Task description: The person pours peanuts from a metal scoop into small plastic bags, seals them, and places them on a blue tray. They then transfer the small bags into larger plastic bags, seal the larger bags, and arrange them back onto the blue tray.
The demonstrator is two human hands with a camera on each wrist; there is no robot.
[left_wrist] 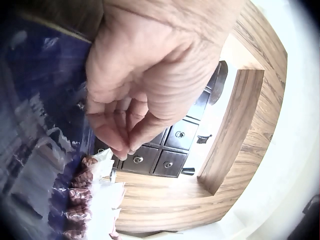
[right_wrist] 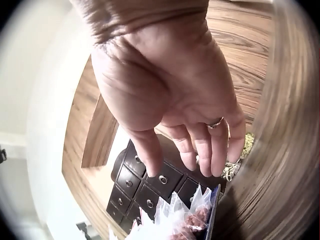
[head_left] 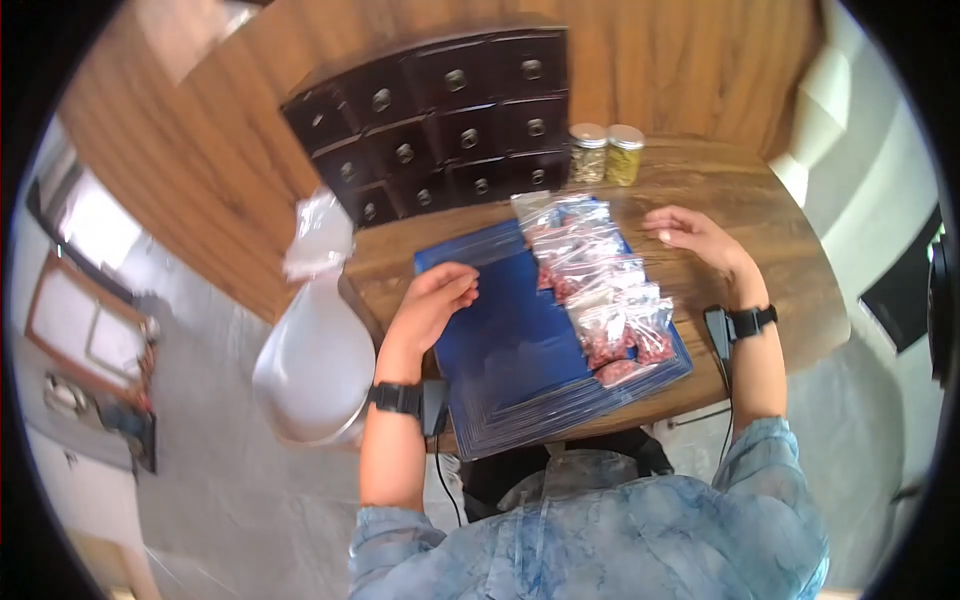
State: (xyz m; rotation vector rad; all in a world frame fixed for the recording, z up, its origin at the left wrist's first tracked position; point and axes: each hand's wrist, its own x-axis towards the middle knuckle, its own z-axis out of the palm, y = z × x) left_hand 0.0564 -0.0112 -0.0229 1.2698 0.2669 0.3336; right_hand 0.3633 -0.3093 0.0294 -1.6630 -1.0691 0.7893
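My left hand [head_left: 432, 302] narrow, fingertips together, empty, over blue stack [head_left: 505, 325]; right hand [head_left: 703, 241] loosely open above counter [head_left: 790, 265]. Filled bags [head_left: 608, 335] overlap along stack's right side; best handled by top edges.

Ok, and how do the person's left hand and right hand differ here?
The left hand is curled, its thumb meeting the fingertips; the right hand has its fingers extended and slightly spread, thumb apart.
The left hand is over the blue stack; the right hand is over the wooden table, beyond the bags.
The right hand wears a ring; none shows on the left hand.
Neither visibly holds anything.
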